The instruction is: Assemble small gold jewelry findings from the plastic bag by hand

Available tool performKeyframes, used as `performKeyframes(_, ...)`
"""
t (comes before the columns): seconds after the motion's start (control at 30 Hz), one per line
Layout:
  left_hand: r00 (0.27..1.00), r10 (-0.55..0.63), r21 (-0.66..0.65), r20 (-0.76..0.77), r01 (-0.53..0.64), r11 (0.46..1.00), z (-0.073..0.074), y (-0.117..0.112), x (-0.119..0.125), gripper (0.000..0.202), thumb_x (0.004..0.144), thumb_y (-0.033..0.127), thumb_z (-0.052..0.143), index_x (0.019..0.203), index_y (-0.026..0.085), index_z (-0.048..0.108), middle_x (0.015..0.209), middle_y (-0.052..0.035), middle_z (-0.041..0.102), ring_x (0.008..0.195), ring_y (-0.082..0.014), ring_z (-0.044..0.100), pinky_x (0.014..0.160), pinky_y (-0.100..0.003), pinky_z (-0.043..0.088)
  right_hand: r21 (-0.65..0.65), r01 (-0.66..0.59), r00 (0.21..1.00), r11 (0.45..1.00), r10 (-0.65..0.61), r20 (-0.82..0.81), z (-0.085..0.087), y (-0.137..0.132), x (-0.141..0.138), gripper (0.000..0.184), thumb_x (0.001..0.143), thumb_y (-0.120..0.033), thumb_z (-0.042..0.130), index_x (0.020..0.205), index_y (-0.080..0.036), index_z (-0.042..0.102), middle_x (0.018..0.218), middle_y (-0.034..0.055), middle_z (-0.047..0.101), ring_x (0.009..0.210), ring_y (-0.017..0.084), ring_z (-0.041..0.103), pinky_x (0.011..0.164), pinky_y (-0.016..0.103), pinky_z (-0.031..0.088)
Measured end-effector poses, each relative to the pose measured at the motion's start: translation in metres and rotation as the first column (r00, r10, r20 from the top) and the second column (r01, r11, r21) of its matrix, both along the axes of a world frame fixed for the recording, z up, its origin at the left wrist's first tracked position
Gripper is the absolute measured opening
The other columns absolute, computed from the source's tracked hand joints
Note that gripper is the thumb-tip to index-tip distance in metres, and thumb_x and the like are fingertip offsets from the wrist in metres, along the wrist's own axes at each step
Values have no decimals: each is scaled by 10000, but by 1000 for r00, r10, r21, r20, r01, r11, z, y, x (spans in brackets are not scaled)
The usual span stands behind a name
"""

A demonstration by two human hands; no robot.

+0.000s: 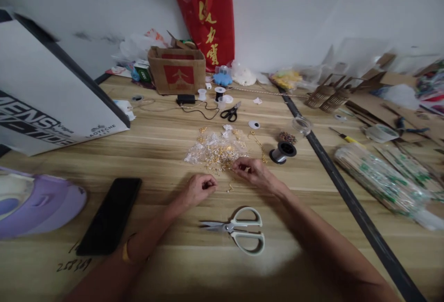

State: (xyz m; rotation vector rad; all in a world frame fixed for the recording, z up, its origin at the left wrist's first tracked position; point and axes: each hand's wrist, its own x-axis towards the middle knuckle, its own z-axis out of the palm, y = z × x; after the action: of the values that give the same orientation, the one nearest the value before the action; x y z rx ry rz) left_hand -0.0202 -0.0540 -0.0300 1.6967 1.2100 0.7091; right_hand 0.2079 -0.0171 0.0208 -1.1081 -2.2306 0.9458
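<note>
A pile of small gold and silver jewellery findings lies on the table, partly on clear plastic bags. At the pile's near right edge is my right hand, its thumb and forefinger pinched; anything between them is too small to make out. My left hand rests near the table just left of it, fingers curled together, and what they may hold is hidden. Between my hands lies a small gold hook-like piece. Scissors with pale handles lie closer to me, blades slightly apart and pointing left.
A wire spool, beads and a gold chain lie right of the pile. Black scissors are behind it. At left are a phone, a purple visor and a large box. Packaged sticks lie right.
</note>
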Motion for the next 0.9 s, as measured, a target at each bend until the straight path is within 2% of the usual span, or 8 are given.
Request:
performKeyframes(0.1, 1000, 3, 8, -10, -3, 1000, 5, 0, 0, 159, 713, 262, 583, 686, 115, 636, 610, -15, 585, 575, -105, 493, 538, -192, 392, 58, -173, 969, 983, 159, 191, 10, 2, 7, 106, 863, -173, 521, 875, -157, 625, 793, 20, 636, 657, 106, 534, 602, 207, 377)
performKeyframes(0.17, 1000, 2, -6, -9, -2, 1000, 9, 0, 0, 161, 711, 265, 578, 684, 116, 634, 604, -11, 581, 570, -103, 487, 535, -191, 385, 99, -225, 941, 969, 190, 280, 13, 2, 11, 115, 866, -152, 515, 836, -157, 625, 773, 22, 635, 658, 110, 529, 606, 213, 363)
performKeyframes(0.27, 1000, 0, -20, 3, 0, 1000, 14, 0, 1, 135, 699, 244, 575, 676, 124, 632, 602, -5, 587, 566, -102, 489, 536, -189, 381, 124, -241, 918, 963, 184, 350, 15, -1, 15, 118, 859, -143, 528, 791, -155, 625, 731, 14, 625, 636, 108, 521, 587, 213, 341)
performKeyframes(0.43, 1000, 22, -33, 20, -21, 999, 15, 0, 1, 130, 674, 250, 588, 637, 130, 620, 580, -4, 578, 568, -111, 493, 541, -195, 401, 112, -286, 884, 952, 217, 413, 12, -14, 9, 93, 856, -138, 549, 837, -166, 635, 815, 24, 636, 713, 112, 569, 626, 205, 365)
performKeyframes(0.6, 1000, 26, -31, -9, -26, 999, 16, 1, 2, 133, 684, 253, 576, 655, 134, 627, 628, -24, 618, 610, -133, 534, 581, -215, 428, 186, -337, 738, 923, 136, 661, 3, -28, -7, 102, 884, -150, 504, 872, -143, 605, 864, 71, 616, 712, 146, 576, 573, 228, 365)
performKeyframes(0.7, 1000, 21, -37, -9, -21, 999, 16, 1, 2, 127, 682, 244, 568, 655, 133, 624, 625, -24, 616, 606, -133, 532, 581, -218, 426, 202, -377, 682, 904, 123, 721, 1, -33, -11, 139, 902, -115, 454, 881, -147, 588, 895, 84, 608, 724, 153, 576, 558, 233, 369)
performKeyframes(0.8, 1000, 17, -35, -10, -17, 999, 17, 1, 2, 127, 685, 238, 563, 663, 131, 627, 624, -23, 616, 604, -131, 528, 578, -215, 419, 198, -388, 670, 900, 128, 731, 4, -35, -12, 149, 901, -90, 435, 889, -142, 575, 907, 92, 606, 723, 144, 572, 564, 226, 375)
performKeyframes(0.9, 1000, 14, -35, -11, -14, 999, 19, 0, 1, 128, 688, 236, 563, 667, 130, 632, 619, -19, 616, 593, -127, 524, 573, -211, 407, 183, -355, 715, 917, 140, 685, 6, -34, -11, 131, 915, -154, 442, 890, -138, 569, 918, 95, 616, 712, 142, 574, 573, 228, 378)
